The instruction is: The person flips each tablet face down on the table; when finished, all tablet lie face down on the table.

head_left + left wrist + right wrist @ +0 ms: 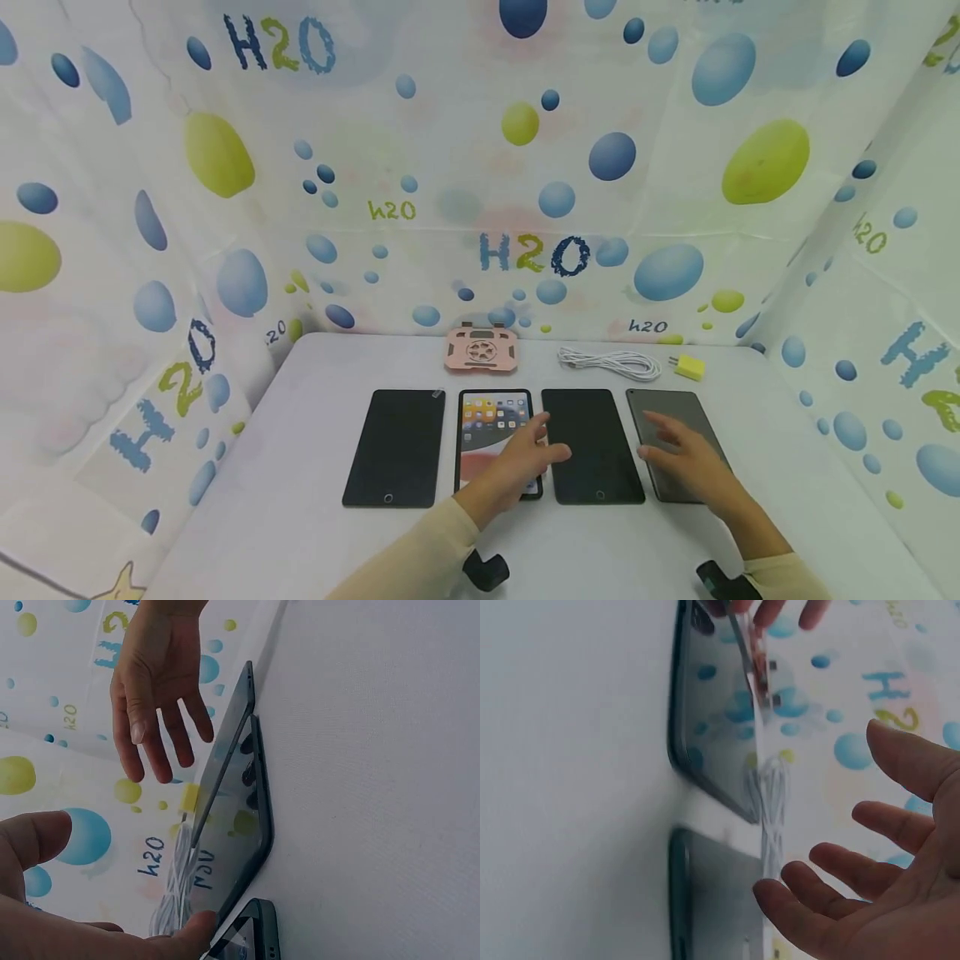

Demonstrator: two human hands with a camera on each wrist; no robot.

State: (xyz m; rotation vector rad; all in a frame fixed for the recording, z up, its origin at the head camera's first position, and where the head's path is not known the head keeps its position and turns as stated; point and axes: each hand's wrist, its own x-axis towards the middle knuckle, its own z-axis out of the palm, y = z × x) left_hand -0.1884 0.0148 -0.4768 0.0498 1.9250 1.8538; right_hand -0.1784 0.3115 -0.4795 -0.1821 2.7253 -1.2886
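Four tablets would be a count, so I name them singly: a dark tablet (pixel 396 446) lies at the left, then a tablet with a lit home screen (pixel 487 417). Right of it lies another dark tablet (pixel 592 442), and a grey one (pixel 671 408) shows its back at the far right. My left hand (pixel 517 458) hovers over the lit tablet's right side, fingers loosely spread and holding nothing. Over the grey tablet is my right hand (pixel 690 462), fingers relaxed, also holding nothing. In the right wrist view the right hand's palm (pixel 915 900) faces the tablets.
Behind the tablets stand a pink case-like object (pixel 482 350), a coiled white cable (pixel 611 362) and a yellow plug adapter (pixel 687 367). A curtain with blue and green dots (pixel 450 150) surrounds the white table (pixel 300 467) at the back and sides.
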